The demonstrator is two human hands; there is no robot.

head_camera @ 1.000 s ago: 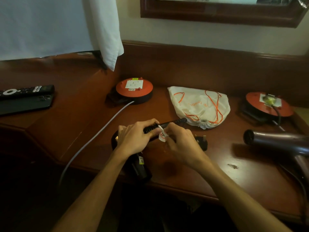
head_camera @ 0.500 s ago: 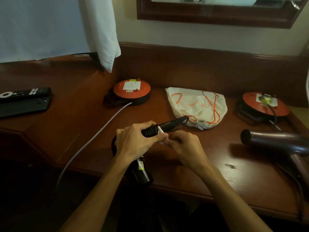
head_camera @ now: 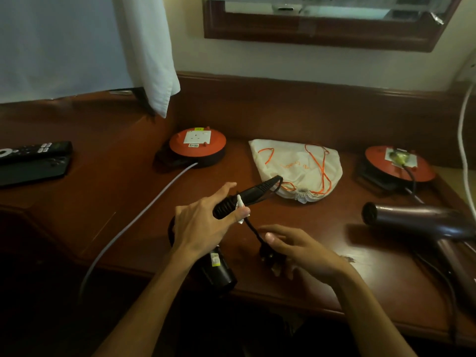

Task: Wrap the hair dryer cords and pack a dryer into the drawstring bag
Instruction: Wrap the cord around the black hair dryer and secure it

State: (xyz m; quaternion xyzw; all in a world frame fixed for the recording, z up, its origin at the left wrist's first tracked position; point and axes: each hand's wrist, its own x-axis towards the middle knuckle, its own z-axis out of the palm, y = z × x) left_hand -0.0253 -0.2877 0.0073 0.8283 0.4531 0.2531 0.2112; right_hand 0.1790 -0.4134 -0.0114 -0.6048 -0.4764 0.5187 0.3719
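My left hand grips the handle of a black hair dryer, whose barrel points down toward me over the desk's front edge. Its ribbed cord guard sticks out to the right past a white tag. The black cord runs from my left fingers down to the plug, which my right hand holds just above the desk. A white drawstring bag with orange cords lies behind my hands. A second, purple-brown dryer lies at the right.
Two orange cable reels stand at the back: one with a grey cable trailing left, one at the right. A remote and dark tablet lie at far left. A white cloth hangs above the wooden desk.
My right hand has come away from the white tag and dropped toward me, now holding the plug. The cord hangs between both hands. My left hand lifted the dryer's handle slightly.
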